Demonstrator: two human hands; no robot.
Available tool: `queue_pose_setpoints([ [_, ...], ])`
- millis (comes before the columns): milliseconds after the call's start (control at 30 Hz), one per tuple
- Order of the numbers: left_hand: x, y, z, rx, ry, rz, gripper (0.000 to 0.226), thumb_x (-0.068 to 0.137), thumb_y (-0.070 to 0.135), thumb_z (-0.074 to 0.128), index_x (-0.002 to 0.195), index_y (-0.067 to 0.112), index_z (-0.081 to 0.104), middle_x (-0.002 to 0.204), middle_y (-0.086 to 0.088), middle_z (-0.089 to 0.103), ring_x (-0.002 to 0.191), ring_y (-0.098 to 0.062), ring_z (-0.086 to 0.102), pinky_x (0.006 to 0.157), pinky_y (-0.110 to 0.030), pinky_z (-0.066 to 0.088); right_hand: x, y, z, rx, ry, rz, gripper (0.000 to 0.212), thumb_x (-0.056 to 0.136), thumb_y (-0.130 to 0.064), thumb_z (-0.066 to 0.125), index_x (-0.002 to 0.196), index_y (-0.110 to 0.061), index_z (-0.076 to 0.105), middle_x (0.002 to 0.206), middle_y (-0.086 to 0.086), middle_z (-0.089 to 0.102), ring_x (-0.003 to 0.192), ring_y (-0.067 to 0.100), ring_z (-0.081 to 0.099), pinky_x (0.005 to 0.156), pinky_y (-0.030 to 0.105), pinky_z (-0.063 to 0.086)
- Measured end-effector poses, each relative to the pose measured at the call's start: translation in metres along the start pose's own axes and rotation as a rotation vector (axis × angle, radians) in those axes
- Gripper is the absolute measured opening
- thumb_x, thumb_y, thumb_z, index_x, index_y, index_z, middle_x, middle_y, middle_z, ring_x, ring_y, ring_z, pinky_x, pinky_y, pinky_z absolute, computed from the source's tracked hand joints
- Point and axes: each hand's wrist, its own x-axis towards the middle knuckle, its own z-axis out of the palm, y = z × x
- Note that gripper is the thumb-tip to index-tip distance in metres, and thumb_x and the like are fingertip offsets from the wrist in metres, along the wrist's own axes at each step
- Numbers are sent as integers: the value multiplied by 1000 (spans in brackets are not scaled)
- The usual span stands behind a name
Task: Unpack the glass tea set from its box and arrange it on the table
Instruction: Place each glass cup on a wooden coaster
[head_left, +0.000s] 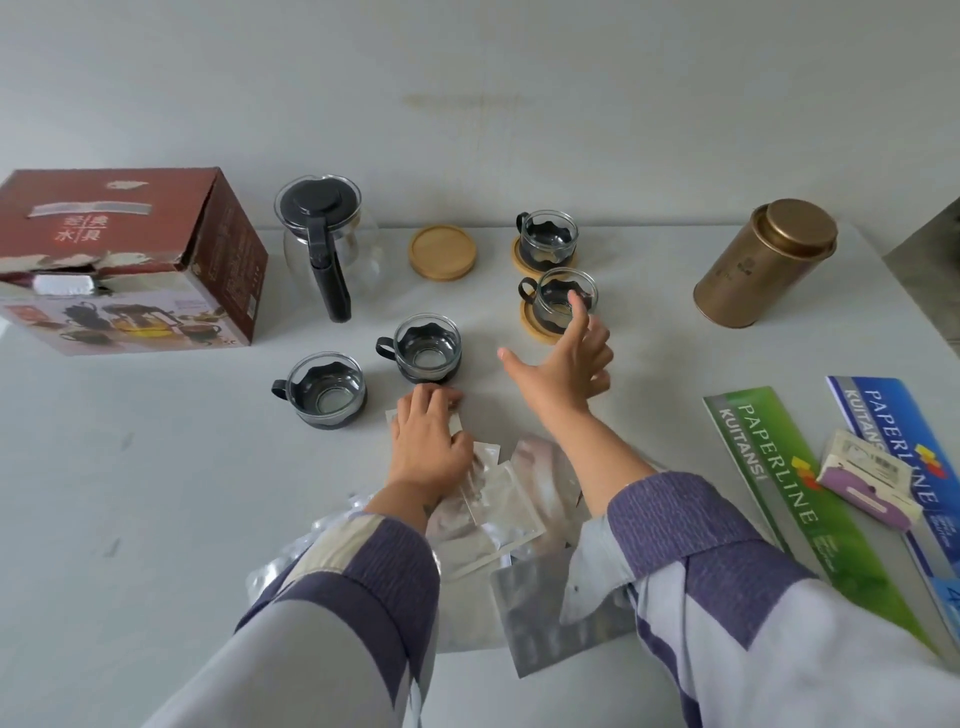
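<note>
The red tea set box (130, 260) lies at the left with its top torn. A glass teapot (327, 244) with a black lid and handle stands beside it. Two glass cups (549, 241) (558, 301) sit on wooden coasters; one bare wooden coaster (442, 252) lies between the teapot and them. Two more cups (427, 347) (326, 389) stand directly on the table. My right hand (563, 364) hovers open, fingers spread, just in front of the nearer cup on a coaster. My left hand (428, 441) rests on clear plastic wrappers (498, 499), fingers curled on them.
A gold tin canister (763, 262) stands at the back right. Green and blue Paperline receipt books (789, 493) and a small purple-edged packet (867, 480) lie at the right. More plastic bags lie heaped near the front edge between my sleeves.
</note>
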Motion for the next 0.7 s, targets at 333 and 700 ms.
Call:
queue_pose_setpoints([
  [333, -50, -67, -48, 153, 141, -4, 42, 72, 32, 25, 91, 19, 61, 97, 3, 60, 102, -22, 48, 84, -31, 30, -5, -36, 30, 2, -209, -298, 34, 87, -16, 60, 122, -19, 57, 121, 4, 55, 117, 26, 43, 90, 35, 37],
  [700, -17, -131, -84, 235, 256, -234, 55, 76, 18, 31, 128, 13, 50, 131, -4, 47, 125, -25, 39, 108, -38, 27, 49, -85, 74, -117, -309, -172, 49, 89, -30, 58, 135, -17, 46, 137, 9, 46, 130, 29, 35, 103, 42, 35],
])
